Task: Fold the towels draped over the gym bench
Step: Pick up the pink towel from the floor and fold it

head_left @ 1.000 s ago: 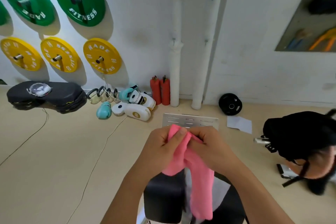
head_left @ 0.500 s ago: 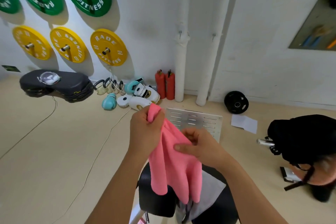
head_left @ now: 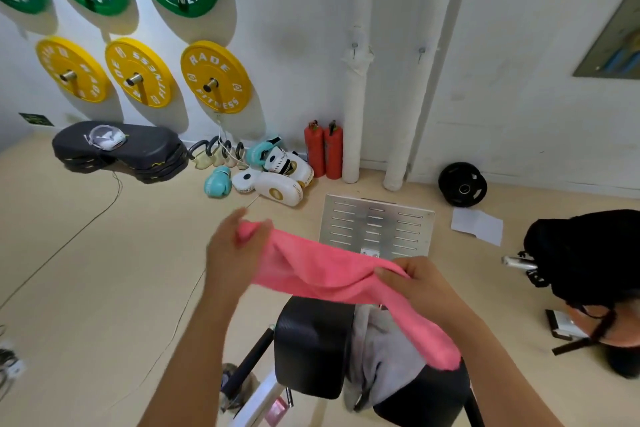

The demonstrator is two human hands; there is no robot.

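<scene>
Pale gym flooring and a white wall hung with yellow weight plates (head_left: 216,77) fill the upper half of the frame; at centre I hold the pink towel (head_left: 332,270) in the air, above the near end of the black tabletop (head_left: 311,347). My left hand (head_left: 230,253), just left of centre, has its fingers curled round one end of the towel; my right hand (head_left: 419,282), right of centre, pinches the cloth further along, so the stretch between the two hangs in a shallow, rumpled band; past the right hand the remainder droops toward the lower right, its tail reaching down over the tabletop. I judge the fold barely begun: the towel is lifted and spread but no crease is made, and the edges are not yet matched. A grey towel (head_left: 381,360) lies bunched on the tabletop at lower centre, untouched, so that one is left as well. The pink cloth looks soft, thin and limp, bright and evenly coloured; it should drape easily and slip if held loosely.
</scene>
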